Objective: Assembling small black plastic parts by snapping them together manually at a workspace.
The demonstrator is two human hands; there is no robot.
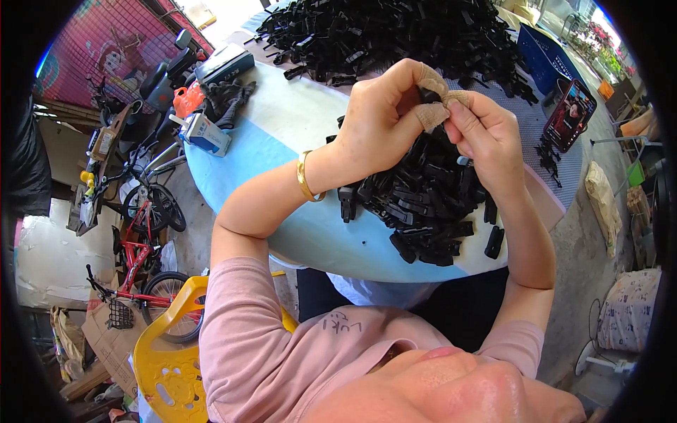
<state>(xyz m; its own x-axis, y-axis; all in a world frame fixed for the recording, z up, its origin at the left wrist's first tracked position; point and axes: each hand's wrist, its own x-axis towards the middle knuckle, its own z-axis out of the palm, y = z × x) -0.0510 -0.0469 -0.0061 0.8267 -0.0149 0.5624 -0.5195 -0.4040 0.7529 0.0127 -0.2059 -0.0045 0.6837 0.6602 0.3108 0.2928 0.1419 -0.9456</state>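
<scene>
Head view: on the far side of the tabletop (282, 106), a broad heap of black pieces (395, 35) spreads out, with a blue basket (546, 56) at its right and a phone (570, 116) propped nearer the right edge, a few loose parts beside it. A smaller pile (423, 211) lies on the near side, below the raised hands. On the left sit a dark box (224, 63), dark gloves (229, 102), a red plastic bag (187, 100) and a white-and-blue carton (204, 134). Bare blue-and-white surface gives open room between these and the left forearm; the near edge curves close below the small pile, leaving little space there. A yellow chair (159, 338) and a red bicycle (137, 257) stand off to the left. The left hand (384, 120) and right hand (486, 137) meet above the pile, thumbs and taped fingers (431, 115) drawn in close together; whether they pinch a piece I cannot tell. The hands and right forearm cover part of the pile, the upper rim cuts off the heap, and the person's face hides the lower area.
</scene>
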